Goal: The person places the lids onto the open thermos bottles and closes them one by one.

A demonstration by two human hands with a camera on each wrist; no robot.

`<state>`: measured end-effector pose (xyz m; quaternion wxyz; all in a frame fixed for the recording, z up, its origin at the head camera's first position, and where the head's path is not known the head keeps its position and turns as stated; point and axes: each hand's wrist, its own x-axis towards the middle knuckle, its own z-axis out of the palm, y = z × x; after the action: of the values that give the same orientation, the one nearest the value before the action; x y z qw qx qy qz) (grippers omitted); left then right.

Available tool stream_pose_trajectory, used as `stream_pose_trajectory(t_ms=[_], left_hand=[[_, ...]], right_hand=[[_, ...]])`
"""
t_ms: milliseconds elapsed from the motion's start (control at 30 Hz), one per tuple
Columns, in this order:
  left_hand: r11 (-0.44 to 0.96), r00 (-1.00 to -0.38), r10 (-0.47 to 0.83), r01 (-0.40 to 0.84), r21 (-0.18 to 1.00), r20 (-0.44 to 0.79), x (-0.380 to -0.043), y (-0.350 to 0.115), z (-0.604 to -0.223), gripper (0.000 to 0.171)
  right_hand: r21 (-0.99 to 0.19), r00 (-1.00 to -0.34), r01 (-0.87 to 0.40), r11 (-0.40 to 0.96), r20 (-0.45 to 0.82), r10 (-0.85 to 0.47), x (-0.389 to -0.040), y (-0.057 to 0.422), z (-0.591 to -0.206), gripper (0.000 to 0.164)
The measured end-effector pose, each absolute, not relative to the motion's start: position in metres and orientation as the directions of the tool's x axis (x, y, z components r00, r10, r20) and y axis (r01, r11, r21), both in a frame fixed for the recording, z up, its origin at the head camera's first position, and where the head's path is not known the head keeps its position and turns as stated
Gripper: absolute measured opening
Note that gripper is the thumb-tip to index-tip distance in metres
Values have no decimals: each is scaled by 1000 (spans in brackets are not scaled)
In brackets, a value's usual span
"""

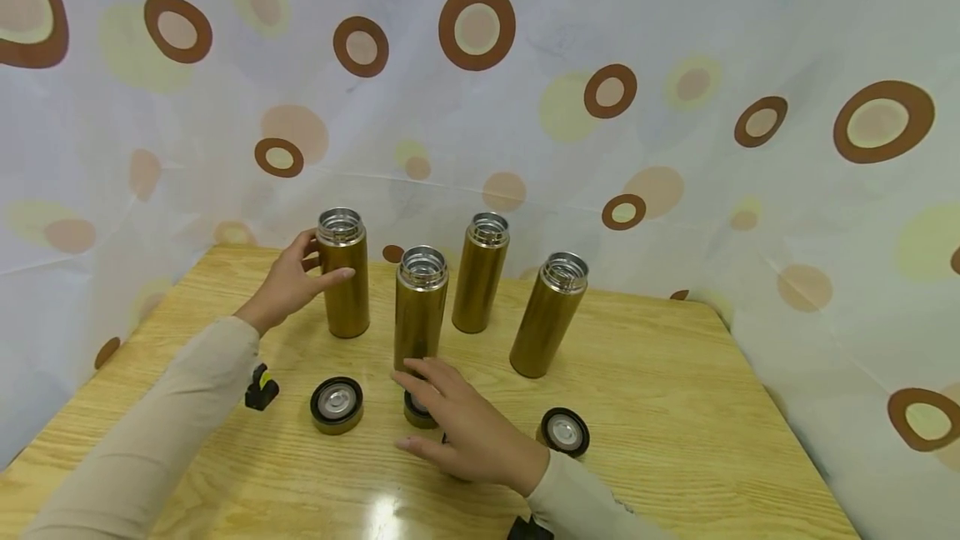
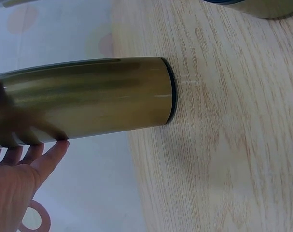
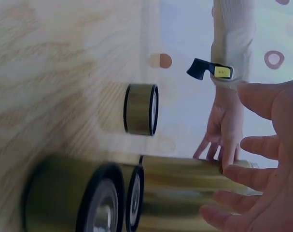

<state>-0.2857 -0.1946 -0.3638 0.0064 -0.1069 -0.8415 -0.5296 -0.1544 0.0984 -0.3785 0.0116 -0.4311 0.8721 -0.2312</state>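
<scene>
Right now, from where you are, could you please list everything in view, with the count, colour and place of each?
Table: one, light wood, beneath everything.
Backdrop: one, whitish with brown, peach and yellow circles, behind the table.
Bottles: four, golden-brown with silver necks, standing uncapped toward the back of the table.
Lids: four, black and gold, on the table nearer the person; one is mostly hidden in the head view.
Wrist devices: two, black, one at each wrist.
Sleeves: two, beige, on the forearms.
Left hand: one, bare, around the leftmost bottle.
Right hand: one, bare, over the lids.
</scene>
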Motion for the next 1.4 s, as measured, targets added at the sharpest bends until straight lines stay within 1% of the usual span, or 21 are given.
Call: stream_pose_trajectory(t_ms=[167,300,533,900,1000,1133,1233,1400], left_hand=[[423,-979,166,181,888,120,-286,-195,-364,90],[419,-978,168,187,889,127,-287,-196,-364,90],[417,-977,169,187,889,126,-287,-195,-365,91],[419,-979,164,182,890,123,-288,-196,-366,91],[414,-978,167,182,892,122,-287,-196,-366,91],[415,-978,165,184,891,125,-288,-196,-366,91],[415,-977,167,190,890,131,-288,-196,-366,91],[411,-975,172,198,890,138,-288,-196,-366,90]], right_hand=[[-468,-644,-708,529,122,-755,-159,72,-384,67],[-519,-680,-644,563,49,-732,-164,52,-388,69],[-568,-741,-550,612,-5,-671,-170,25,-394,73],[-552,-838,-406,728,-92,-538,-177,-2,-409,85],[-552,-865,-363,751,-99,-491,-178,-8,-414,91],[-514,-894,-330,792,-99,-437,-179,-16,-419,99],[-493,-904,-314,811,-104,-414,-179,-19,-421,99],[-499,-906,-308,810,-107,-410,-181,-22,-424,93]])
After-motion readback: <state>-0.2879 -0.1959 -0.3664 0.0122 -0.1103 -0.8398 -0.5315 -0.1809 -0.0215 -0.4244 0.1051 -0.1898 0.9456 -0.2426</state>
